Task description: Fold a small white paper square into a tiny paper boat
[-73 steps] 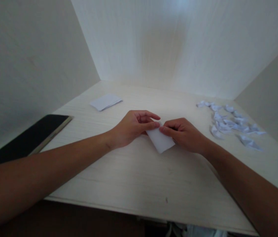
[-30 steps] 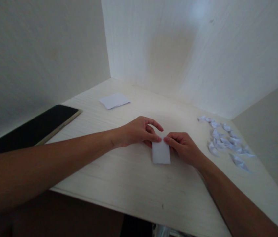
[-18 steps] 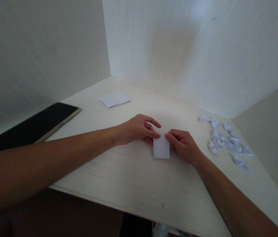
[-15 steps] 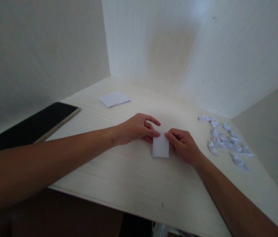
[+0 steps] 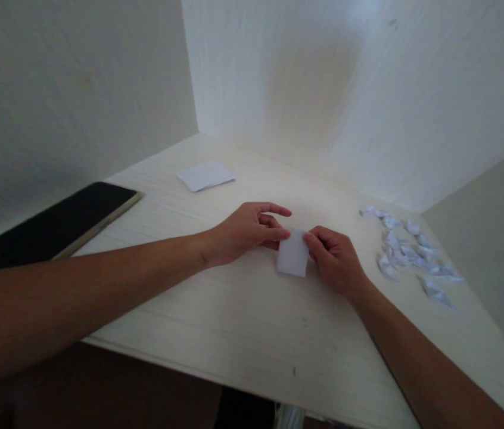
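A small white paper rectangle (image 5: 292, 260) is held between both hands at the middle of the pale wooden desk (image 5: 243, 322). My left hand (image 5: 246, 229) pinches its upper left corner with thumb and fingers, the index finger stretched out above. My right hand (image 5: 335, 260) grips the paper's right edge with curled fingers. The paper's near edge seems lifted slightly off the desk.
A dark phone or tablet (image 5: 50, 225) lies at the desk's left edge. A flat stack of white paper slips (image 5: 205, 175) sits at the back left. Several small folded white paper pieces (image 5: 408, 253) are scattered at the right. Walls enclose the desk on three sides.
The paper turned from slanted to nearly square-on, then shifted slightly away from me and now shows shorter. Both hands stayed on it. The camera view shifted right.
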`<state>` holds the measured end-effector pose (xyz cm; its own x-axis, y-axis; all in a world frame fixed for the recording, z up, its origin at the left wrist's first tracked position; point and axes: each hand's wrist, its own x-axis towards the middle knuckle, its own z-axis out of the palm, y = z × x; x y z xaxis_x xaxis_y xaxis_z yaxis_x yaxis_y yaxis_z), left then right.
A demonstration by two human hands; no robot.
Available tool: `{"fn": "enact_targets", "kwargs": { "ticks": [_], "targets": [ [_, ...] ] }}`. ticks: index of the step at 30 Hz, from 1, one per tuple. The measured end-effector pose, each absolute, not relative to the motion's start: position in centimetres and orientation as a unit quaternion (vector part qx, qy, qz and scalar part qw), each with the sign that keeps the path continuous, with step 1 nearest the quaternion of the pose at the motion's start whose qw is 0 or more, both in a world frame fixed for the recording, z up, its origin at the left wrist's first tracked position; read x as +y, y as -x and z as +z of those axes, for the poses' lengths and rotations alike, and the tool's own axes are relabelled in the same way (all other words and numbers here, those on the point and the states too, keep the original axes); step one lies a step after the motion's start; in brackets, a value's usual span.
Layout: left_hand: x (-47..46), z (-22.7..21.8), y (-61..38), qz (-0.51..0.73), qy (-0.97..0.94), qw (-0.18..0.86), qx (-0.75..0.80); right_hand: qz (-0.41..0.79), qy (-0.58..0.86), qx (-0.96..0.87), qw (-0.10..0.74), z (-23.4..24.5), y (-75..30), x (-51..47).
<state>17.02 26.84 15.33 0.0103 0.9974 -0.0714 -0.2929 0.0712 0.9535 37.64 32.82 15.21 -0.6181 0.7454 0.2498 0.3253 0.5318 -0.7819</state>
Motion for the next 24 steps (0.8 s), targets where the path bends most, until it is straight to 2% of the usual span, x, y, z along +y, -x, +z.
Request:
{"fn": "enact_targets", "kwargs": {
  "ticks": [24],
  "targets": [
    [27.18, 14.91, -16.72, 0.519, -0.441, 0.584, 0.441, 0.334, 0.333, -0.820, 0.323, 15.30, -37.61, 32.18]
  ]
}}
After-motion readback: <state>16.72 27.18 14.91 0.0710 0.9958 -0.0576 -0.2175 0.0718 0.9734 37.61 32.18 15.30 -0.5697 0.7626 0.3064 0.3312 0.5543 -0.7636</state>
